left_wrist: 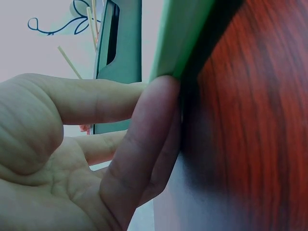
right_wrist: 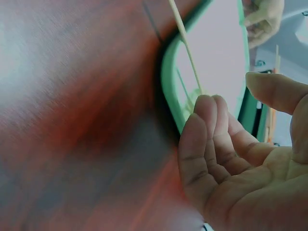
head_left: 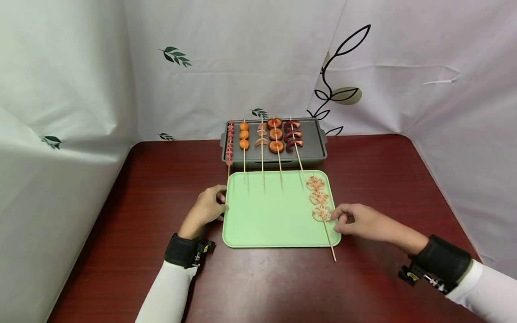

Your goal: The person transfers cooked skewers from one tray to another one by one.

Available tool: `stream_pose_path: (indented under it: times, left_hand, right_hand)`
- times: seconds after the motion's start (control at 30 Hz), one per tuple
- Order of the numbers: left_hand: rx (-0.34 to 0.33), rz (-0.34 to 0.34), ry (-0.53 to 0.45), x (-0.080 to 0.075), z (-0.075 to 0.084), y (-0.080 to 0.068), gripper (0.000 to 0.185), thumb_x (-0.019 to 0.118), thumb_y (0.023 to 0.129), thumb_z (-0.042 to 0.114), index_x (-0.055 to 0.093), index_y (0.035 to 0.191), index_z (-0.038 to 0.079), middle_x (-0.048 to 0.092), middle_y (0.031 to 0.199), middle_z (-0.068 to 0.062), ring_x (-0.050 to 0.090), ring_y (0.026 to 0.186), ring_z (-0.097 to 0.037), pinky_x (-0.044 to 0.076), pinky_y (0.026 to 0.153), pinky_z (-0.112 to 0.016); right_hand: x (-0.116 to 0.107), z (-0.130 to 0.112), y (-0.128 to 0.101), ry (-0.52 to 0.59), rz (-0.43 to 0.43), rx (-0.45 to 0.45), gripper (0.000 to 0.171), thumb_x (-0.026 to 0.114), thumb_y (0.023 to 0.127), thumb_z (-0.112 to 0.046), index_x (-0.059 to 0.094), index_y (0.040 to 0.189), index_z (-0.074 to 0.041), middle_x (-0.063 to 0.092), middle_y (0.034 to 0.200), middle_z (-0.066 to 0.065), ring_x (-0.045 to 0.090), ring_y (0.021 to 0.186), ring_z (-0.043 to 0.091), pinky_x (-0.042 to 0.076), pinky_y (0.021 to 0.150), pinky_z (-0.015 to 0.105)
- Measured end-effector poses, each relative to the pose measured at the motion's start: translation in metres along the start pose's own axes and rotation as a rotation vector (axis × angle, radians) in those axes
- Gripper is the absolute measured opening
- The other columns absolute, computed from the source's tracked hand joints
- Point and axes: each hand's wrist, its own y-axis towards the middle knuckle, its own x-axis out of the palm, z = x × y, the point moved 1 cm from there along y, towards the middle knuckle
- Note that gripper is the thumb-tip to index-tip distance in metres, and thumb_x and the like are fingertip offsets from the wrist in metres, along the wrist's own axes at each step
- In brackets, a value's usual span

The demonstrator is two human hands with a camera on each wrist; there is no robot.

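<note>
Now the green tray (head_left: pixel 266 215) holds one lotus-root skewer (head_left: pixel 320 204), relaxed right-hand fingers (head_left: pixel 341 220) touching it; left fingers (head_left: pixel 220 199) rest open on the rim.

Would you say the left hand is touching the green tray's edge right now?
Touching. The left wrist view shows the left hand with a fingertip pressed against the green tray at its edge, no gap between them.

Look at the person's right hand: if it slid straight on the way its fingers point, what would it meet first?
Most likely the lotus-root skewer on the green tray; the right hand points left, fingertips already at the lowest slice.
</note>
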Motion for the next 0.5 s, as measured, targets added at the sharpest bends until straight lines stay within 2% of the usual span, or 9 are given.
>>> stream_pose_path:
  times: [0.1,0.27,0.5]
  left_hand:
    - [-0.002,0.004,-0.001,0.000,0.000,0.000,0.057,0.065,0.092,-0.006,0.052,0.147,0.001,0.056,0.098,-0.015,0.060,0.063,-0.021,0.061,0.053,-0.034]
    - [-0.002,0.013,0.001,-0.001,0.001,0.000,0.057,0.065,0.092,-0.006,0.052,0.147,0.001,0.056,0.098,-0.015,0.060,0.063,-0.021,0.061,0.053,-0.033]
    - [-0.005,-0.002,-0.003,-0.001,0.000,0.000,0.058,0.064,0.093,-0.007,0.050,0.148,-0.001,0.055,0.098,-0.016,0.060,0.065,-0.022,0.061,0.054,-0.034]
  right_hand:
    - [-0.008,-0.003,0.005,-0.027,0.045,-0.022,0.026,0.070,0.096,-0.015,0.067,0.114,0.003,0.070,0.094,0.000,0.061,0.084,0.002,0.052,0.072,0.019]
    - [-0.020,-0.009,0.017,0.032,0.106,-0.032,0.029,0.067,0.098,-0.011,0.065,0.120,0.007,0.072,0.103,0.009,0.065,0.093,0.009,0.057,0.078,0.021]
    - [-0.031,-0.013,0.035,0.115,0.177,-0.004,0.038,0.065,0.102,-0.016,0.061,0.132,0.007,0.068,0.117,0.019,0.066,0.105,0.023,0.059,0.083,0.023]
